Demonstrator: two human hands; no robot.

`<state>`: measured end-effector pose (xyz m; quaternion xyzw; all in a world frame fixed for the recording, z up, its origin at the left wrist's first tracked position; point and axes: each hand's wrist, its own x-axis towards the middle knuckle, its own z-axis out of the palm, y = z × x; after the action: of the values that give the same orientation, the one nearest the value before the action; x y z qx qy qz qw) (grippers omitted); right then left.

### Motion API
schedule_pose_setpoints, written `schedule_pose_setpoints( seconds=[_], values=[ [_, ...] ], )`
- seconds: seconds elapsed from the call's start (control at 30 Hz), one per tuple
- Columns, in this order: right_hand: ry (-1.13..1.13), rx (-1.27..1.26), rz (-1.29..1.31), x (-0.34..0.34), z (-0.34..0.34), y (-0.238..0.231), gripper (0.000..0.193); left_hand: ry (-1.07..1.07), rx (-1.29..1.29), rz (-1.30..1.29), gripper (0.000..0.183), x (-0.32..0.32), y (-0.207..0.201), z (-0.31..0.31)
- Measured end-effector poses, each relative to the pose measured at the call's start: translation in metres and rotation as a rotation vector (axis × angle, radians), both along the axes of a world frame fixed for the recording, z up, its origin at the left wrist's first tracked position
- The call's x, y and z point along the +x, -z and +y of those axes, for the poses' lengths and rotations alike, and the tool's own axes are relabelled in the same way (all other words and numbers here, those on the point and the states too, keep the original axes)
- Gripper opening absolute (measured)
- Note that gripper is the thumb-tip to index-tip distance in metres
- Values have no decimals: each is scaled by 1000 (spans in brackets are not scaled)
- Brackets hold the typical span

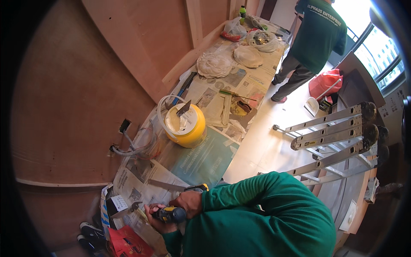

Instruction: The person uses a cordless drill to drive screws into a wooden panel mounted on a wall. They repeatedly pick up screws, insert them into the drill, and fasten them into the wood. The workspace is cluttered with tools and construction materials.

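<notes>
A black-and-yellow cordless drill (170,214) is held low over the newspaper-covered bench, near my body. My left hand (155,217) is wrapped round its near side, thumb and fingers curled. My right hand (191,202) closes on it from the other side, most of its fingers hidden behind the tool. Just beyond my hands lies a handsaw (165,185) with a yellow-and-black handle. Left of my left hand is a small hammer-like metal head (136,205), its handle partly covered. Farther along stands a yellow bucket (192,136) with a scraper (183,109) on its white lid.
Down the bench lie a screwdriver (236,94), cloth bundles (214,64) and plastic bags (262,40). Cables (132,150) come out of the wooden wall. A folded ladder (329,137) stands on the right. Beyond it, another person in green (320,34) faces away. A red bag (128,242) lies nearby.
</notes>
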<state>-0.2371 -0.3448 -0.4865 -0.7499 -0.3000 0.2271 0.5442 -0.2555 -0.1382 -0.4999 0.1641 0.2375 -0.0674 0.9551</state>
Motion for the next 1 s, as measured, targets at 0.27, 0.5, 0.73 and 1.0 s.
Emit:
schedule_pose_setpoints(
  seconds=[0.27, 0.5, 0.73, 1.0],
  values=[
    [91, 224, 23, 4, 1, 1, 37, -63, -144, -257, 31, 17, -14, -19],
    [72, -8, 51, 4, -7, -5, 39, -13, -62, -71, 31, 19, -3, -14],
    [6, -62, 58, 8, -2, -10, 48, 22, -62, -59, 30, 16, -2, -5],
    [243, -14, -36, -1, -28, 8, 51, 27, -82, -54, 23, 47, -16, -63]
  ],
)
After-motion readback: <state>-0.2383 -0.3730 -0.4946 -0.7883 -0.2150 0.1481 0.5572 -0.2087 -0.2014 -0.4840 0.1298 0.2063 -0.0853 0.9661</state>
